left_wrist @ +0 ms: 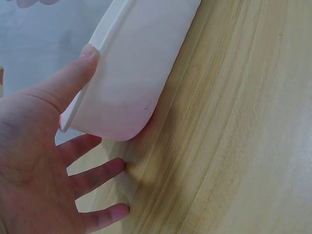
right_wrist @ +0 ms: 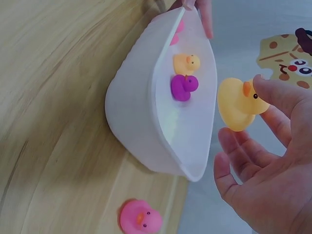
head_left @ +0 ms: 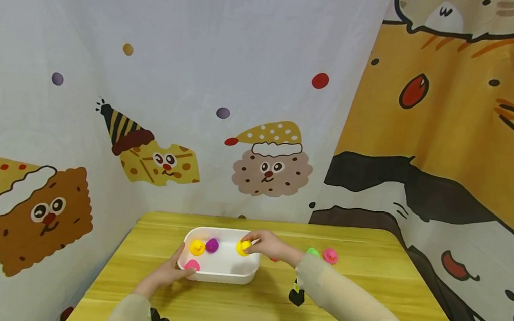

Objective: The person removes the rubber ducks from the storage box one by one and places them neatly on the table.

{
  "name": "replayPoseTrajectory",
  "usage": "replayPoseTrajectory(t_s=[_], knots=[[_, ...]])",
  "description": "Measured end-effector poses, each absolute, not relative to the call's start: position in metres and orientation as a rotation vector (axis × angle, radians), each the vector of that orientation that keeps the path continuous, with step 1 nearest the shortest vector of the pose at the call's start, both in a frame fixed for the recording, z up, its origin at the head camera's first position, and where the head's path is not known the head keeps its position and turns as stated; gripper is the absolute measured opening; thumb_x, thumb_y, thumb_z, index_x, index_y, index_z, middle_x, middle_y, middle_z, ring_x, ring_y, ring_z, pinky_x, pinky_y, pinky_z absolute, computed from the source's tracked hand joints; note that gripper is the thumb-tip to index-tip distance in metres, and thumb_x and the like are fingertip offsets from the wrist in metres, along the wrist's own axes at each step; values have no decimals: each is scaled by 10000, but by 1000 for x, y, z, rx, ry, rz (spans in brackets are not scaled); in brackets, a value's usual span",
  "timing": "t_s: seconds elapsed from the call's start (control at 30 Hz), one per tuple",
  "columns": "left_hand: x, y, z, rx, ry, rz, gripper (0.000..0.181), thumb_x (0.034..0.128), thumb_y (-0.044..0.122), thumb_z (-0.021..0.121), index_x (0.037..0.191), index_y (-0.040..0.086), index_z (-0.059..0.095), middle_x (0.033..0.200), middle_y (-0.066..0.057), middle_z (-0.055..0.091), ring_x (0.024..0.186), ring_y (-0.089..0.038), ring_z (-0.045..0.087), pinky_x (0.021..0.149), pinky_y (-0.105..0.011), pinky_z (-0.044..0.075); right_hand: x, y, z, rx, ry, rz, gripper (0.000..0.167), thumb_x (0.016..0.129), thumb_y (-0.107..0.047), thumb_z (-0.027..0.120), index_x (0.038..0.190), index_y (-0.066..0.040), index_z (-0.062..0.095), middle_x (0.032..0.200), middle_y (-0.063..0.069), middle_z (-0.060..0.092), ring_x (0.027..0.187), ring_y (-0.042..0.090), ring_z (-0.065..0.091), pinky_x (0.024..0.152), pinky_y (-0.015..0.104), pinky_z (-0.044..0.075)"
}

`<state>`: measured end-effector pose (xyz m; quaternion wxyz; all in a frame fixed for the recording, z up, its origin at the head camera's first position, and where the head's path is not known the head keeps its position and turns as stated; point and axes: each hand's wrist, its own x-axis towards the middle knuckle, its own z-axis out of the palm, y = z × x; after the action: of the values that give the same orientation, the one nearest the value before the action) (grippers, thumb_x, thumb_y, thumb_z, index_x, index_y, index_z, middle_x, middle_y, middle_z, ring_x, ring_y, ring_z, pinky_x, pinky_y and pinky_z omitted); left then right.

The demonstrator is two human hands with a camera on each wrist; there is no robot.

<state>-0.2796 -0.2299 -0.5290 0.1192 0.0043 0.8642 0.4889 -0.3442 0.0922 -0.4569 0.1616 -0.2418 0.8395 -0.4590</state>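
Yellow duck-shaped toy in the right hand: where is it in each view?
Head: yellow duck-shaped toy, lower middle, in the right hand.
Left wrist: not in it.
Right wrist: right of centre, near mid-height.
Shared landmark: white rounded plastic tub, in all three views.

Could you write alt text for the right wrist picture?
A right hand pinches a yellow toy duck near a white tub. Inside are a purple duck, another yellow duck and a partly hidden pink toy; a left hand touches the far end, and a pink duck sits on the wooden table.
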Motion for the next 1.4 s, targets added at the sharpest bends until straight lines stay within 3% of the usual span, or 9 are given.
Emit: replayPoseTrajectory(t_s=[0.27, 0.5, 0.77, 1.0, 1.27, 1.4], knots=[[-280, -229, -529, -1, 2541, 1397, 1006, 889, 378, 701, 1556, 76, 10, 1545, -327, 95, 1359, -567, 163, 1040, -727, 141, -346, 107, -455, -697, 2448, -1249, 292, 842, -138, 754, 1125, -96, 699, 1104, 22, 657, 923, 178, 596, 802, 343, 523], [-279, -229, -528, 18, 2559, 1381, 993, 896, 355, 700, 1552, 54, 18, 1530, -344, 111, 1351, -573, 178, 1044, -716, 163, -343, 121, -457, -650, 2435, -1282, 312, 849, -111, 736, 1151, -53, 681, 1137, 59, 639, 915, 184, 606, 830, 426, 538], [-279, -229, -527, 25, 2546, 1399, 1005, 891, 356, 705, 1549, 42, 14, 1537, -338, 92, 1359, -568, 159, 1049, -715, 140, -339, 138, -459, -647, 2449, -1314, 313, 846, -83, 727, 1143, 0, 677, 1099, 88, 650, 865, 179, 614, 748, 321, 548], [-281, -230, -527, 35, 2538, 1406, 996, 897, 320, 705, 1545, 31, 6, 1530, -350, 82, 1360, -570, 148, 1048, -715, 141, -336, 153, -467, -636, 2439, -1327, 312, 862, -74, 703, 1154, 27, 665, 1099, 118, 659, 846, 164, 597, 790, 381, 550], [-280, -229, -528, 8, 2530, 1393, 1020, 887, 380, 703, 1551, 57, -1, 1541, -337, 79, 1363, -566, 145, 1043, -724, 129, -337, 168, -480, -650, 2449, -1343, 312, 869, -72, 699, 1152, 49, 653, 1146, 216, 635, 923, 205, 571, 802, 348, 518], [-280, -229, -528, -2, 2539, 1376, 1021, 884, 391, 703, 1554, 64, 5, 1541, -335, 85, 1360, -569, 151, 1039, -727, 133, -336, 172, -489, -642, 2444, -1361, 312, 854, -74, 709, 1145, 29, 665, 1158, 190, 636, 950, 217, 567, 798, 335, 520]])
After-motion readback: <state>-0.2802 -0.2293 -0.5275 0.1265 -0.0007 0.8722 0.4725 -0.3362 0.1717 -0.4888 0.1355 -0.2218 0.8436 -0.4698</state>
